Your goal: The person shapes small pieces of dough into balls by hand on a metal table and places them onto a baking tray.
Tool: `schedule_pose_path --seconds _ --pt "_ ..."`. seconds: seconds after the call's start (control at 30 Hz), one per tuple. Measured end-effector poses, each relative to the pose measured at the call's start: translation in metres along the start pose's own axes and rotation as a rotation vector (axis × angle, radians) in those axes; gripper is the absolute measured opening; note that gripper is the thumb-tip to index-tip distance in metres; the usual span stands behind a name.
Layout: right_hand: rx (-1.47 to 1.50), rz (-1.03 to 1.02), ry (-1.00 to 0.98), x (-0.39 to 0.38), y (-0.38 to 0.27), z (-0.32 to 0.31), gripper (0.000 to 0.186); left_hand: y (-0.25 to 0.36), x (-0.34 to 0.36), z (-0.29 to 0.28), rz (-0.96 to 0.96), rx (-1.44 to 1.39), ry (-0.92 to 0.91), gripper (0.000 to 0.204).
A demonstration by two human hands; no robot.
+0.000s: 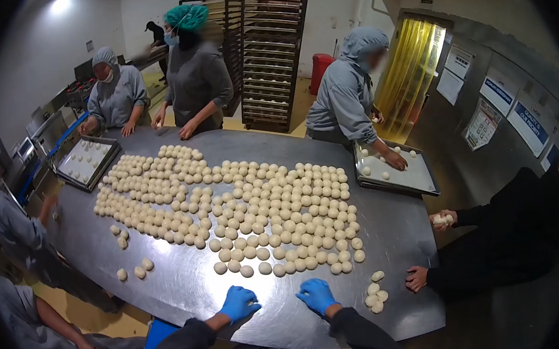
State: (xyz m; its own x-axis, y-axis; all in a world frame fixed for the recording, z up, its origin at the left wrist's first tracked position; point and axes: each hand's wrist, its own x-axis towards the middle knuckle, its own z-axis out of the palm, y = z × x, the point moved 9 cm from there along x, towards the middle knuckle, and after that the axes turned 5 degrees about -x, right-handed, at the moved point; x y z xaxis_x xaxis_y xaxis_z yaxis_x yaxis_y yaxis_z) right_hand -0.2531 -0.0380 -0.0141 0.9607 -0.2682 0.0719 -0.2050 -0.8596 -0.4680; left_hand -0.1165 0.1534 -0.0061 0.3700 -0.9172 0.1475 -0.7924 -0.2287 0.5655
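My left hand, in a blue glove, rests on the steel table near its front edge. Its fingers curl over and hide whatever may be under them. A short way to the right, my right hand is cupped on the metal in the same way, gloved in blue, its palm side out of sight. Just beyond both hands spreads a broad field of round, pale dough balls, packed in rough rows. Several loose dough pieces lie on the table to the right of my right hand.
Co-workers stand around the steel table. A tray with dough balls sits at the far left, and another tray at the right has a co-worker's hand over it. Small dough pieces lie left. Tall racks stand behind.
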Motion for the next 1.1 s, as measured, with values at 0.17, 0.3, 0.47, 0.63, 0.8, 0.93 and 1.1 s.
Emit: schedule_pose_path --seconds 0.17,0.3,0.47,0.63,0.8,0.93,1.1 --pt "0.101 -0.042 0.163 -0.055 -0.003 0.028 0.019 0.001 -0.050 0.051 0.005 -0.012 -0.272 0.014" --pt "0.008 -0.143 0.106 0.015 -0.037 0.045 0.021 0.021 0.023 0.066 0.109 -0.019 -0.168 0.020" --pt "-0.111 0.017 -0.015 -0.017 0.017 0.008 0.025 -0.037 -0.005 0.025 -0.160 0.108 -0.358 0.021" --pt "0.068 -0.084 0.094 -0.045 -0.018 0.033 0.022 0.038 -0.028 0.041 0.125 -0.013 -0.090 0.019" --pt "-0.034 -0.047 0.028 0.033 0.006 0.043 0.019 0.008 0.053 0.031 0.005 -0.129 -0.001 0.021" --pt "0.010 0.101 0.103 -0.018 0.020 -0.004 0.024 -0.035 -0.022 0.014 -0.177 -0.220 0.002 0.017" --pt "-0.028 -0.012 0.165 -0.043 -0.011 0.060 0.013 0.015 -0.010 0.087 -0.030 -0.083 -0.265 0.008"
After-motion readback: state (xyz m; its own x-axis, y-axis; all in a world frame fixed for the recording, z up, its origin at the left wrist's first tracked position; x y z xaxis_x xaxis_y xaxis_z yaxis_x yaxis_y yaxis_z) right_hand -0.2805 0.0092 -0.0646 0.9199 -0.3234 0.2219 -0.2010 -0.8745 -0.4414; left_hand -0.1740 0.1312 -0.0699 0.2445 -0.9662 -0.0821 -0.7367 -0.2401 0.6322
